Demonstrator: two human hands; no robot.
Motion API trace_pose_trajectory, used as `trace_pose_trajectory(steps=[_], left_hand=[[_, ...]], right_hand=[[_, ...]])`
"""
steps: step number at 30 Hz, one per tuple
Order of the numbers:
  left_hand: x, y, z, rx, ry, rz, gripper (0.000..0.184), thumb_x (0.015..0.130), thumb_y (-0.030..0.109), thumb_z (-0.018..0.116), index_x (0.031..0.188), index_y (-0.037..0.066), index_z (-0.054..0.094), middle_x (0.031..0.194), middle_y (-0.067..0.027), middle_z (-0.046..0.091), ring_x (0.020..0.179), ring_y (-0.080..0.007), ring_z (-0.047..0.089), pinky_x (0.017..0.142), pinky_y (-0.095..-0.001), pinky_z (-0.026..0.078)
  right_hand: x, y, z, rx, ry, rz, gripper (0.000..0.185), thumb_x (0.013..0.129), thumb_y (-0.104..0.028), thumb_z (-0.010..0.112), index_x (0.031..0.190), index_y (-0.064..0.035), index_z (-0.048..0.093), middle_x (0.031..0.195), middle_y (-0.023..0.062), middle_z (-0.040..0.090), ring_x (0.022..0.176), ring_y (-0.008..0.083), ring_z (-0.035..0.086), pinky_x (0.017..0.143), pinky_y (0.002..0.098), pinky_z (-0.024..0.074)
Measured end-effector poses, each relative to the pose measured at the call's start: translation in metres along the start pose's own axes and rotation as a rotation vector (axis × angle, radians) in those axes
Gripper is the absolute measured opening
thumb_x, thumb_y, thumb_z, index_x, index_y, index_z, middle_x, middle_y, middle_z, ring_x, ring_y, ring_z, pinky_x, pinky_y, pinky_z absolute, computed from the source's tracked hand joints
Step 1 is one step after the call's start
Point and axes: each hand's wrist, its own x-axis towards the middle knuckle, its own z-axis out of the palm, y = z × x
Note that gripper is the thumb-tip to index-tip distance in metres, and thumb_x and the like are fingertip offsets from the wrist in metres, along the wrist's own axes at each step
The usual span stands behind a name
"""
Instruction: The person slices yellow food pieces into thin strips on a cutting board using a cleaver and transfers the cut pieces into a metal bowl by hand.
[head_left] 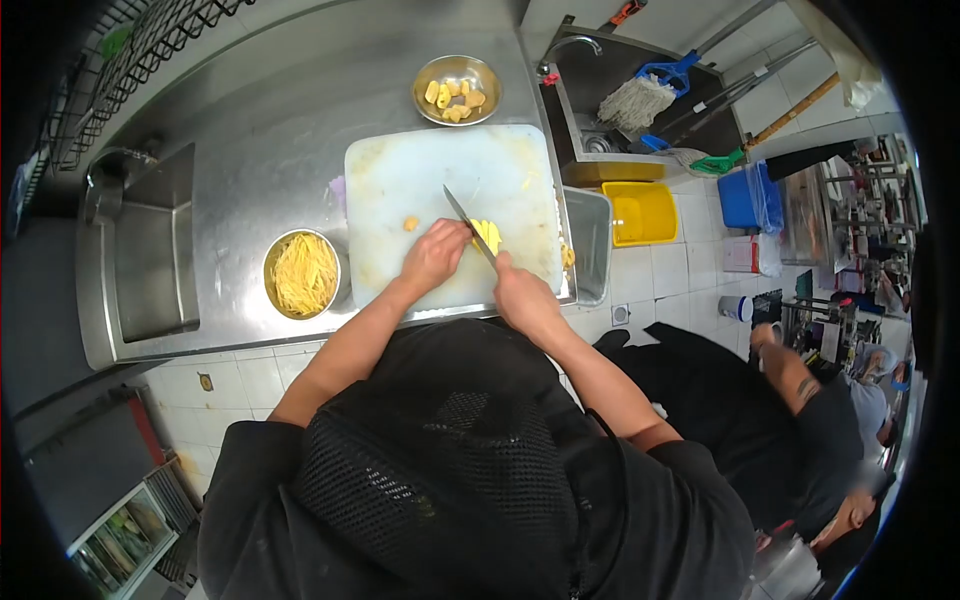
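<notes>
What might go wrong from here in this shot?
The left hand is right beside the blade of the knife in the right hand, so a slip might cut it. The bowl of yellow shreds stands near the front edge of the counter; a sideways arm movement could knock it.

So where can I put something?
Bare counter lies between the left sink and the bowl of yellow strips. The cutting board beyond the knife is free too. Around the left hand, right hand and slices, it's crowded.

text: none legible | labels, brands: none legible | numbers, signs: unreadable
</notes>
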Motion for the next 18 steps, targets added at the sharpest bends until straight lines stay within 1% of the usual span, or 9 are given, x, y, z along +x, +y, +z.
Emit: trace_pose_trajectory(steps=[1,3,5,10,12,14,16,18], left_hand=[[-0.001,0.0,0.001,-0.001,0.0,0.0,0.018,0.084,-0.003,0.067,0.102,-0.001,0.071,0.103,-0.0135,0.071,0.1,-0.0326,0.066,0.086,-0.0404,0.056],[0.001,-0.003,0.001,-0.02,0.004,0.006,0.017,0.085,-0.002,0.068,0.102,-0.001,0.07,0.103,-0.0133,0.07,0.099,-0.0322,0.066,0.085,-0.0402,0.056],[-0.002,-0.002,0.001,-0.024,0.0,-0.003,0.017,0.085,-0.001,0.068,0.102,0.0,0.07,0.103,-0.0132,0.07,0.099,-0.0319,0.066,0.085,-0.0401,0.056],[-0.001,-0.002,0.002,-0.013,0.026,-0.005,0.016,0.086,-0.001,0.067,0.102,0.0,0.07,0.102,-0.0129,0.07,0.099,-0.0314,0.066,0.084,-0.0399,0.056],[0.0,-0.002,0.003,-0.021,0.014,-0.014,0.018,0.084,-0.004,0.069,0.102,0.001,0.069,0.102,-0.0128,0.07,0.099,-0.0319,0.067,0.084,-0.0404,0.056],[-0.001,-0.002,0.003,-0.022,0.017,-0.016,0.019,0.084,-0.004,0.069,0.102,0.001,0.069,0.102,-0.0128,0.07,0.099,-0.0318,0.067,0.084,-0.0404,0.056],[-0.001,-0.004,0.003,-0.02,0.015,-0.012,0.019,0.084,-0.004,0.069,0.102,0.001,0.069,0.102,-0.0127,0.07,0.099,-0.0317,0.067,0.085,-0.0404,0.056],[-0.001,-0.005,0.002,-0.008,-0.001,-0.005,0.019,0.084,-0.001,0.068,0.103,0.0,0.071,0.105,-0.0124,0.071,0.1,-0.0304,0.067,0.085,-0.039,0.057]], right_hand=[[0.008,-0.001,0.006,0.024,0.047,-0.006,0.029,0.093,-0.008,0.048,0.12,0.0032,0.048,0.086,0.0288,0.07,0.082,0.0484,0.069,0.073,0.0596,0.0526],[0.026,-0.005,0.0,0.019,0.058,-0.02,0.029,0.093,-0.008,0.048,0.12,0.003,0.047,0.086,0.0291,0.07,0.083,0.0484,0.069,0.075,0.0594,0.0525],[0.024,-0.011,-0.007,0.022,0.067,-0.025,0.029,0.092,-0.008,0.048,0.12,0.0028,0.047,0.086,0.0293,0.07,0.083,0.0484,0.069,0.076,0.0592,0.0524],[-0.017,-0.016,-0.042,0.005,-0.084,0.035,0.031,0.092,-0.006,0.048,0.121,0.0039,0.047,0.087,0.0301,0.07,0.085,0.049,0.069,0.077,0.0591,0.0523],[-0.023,-0.014,-0.038,-0.014,-0.091,0.046,0.031,0.092,-0.006,0.048,0.121,0.0041,0.047,0.087,0.0302,0.07,0.085,0.049,0.069,0.077,0.059,0.0523],[-0.015,-0.008,-0.022,-0.025,-0.096,0.058,0.031,0.092,-0.006,0.048,0.121,0.0043,0.047,0.088,0.0303,0.07,0.085,0.049,0.069,0.077,0.0589,0.0523],[0.014,-0.005,0.003,0.037,0.053,-0.002,0.031,0.091,-0.006,0.049,0.12,0.0043,0.047,0.087,0.0305,0.07,0.084,0.0489,0.069,0.076,0.0591,0.0523],[0.025,-0.008,-0.005,0.037,0.035,0.013,0.031,0.091,-0.006,0.05,0.12,0.0045,0.047,0.087,0.0301,0.07,0.083,0.0489,0.069,0.076,0.0592,0.0524]])
